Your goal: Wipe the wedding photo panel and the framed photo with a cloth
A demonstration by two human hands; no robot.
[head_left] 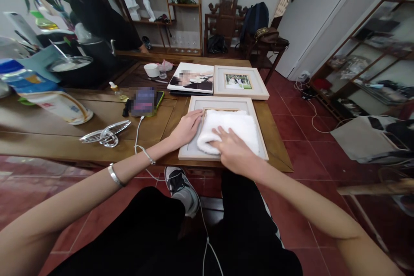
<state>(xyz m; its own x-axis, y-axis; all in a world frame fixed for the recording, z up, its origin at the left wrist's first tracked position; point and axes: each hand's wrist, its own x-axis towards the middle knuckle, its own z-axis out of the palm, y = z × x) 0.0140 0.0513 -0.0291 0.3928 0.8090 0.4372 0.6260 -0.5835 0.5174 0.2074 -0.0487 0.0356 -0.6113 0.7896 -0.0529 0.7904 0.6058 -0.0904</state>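
Observation:
A pale wooden picture frame [185, 152] lies flat near the table's front edge. Across its middle is a folded white towel [239, 127], which hides most of the inside; a strip of the inner border shows above it. My right hand [233, 148] grips the towel at its front left fold, the thumb tucked into the fold and the fingers spread over the top. On the frame's left side rests my left hand [187, 127], its fingers stretched out flat and pointing toward the towel's upper left corner.
Behind the frame lie a second framed photo [263, 90] and a photo panel [192, 78]. To the left are a phone [144, 101] with a white cable [137, 133], a clear hair clip [108, 133], a dropper bottle [118, 91] and a large bottle [58, 99]. A dark-sleeved person sits beyond.

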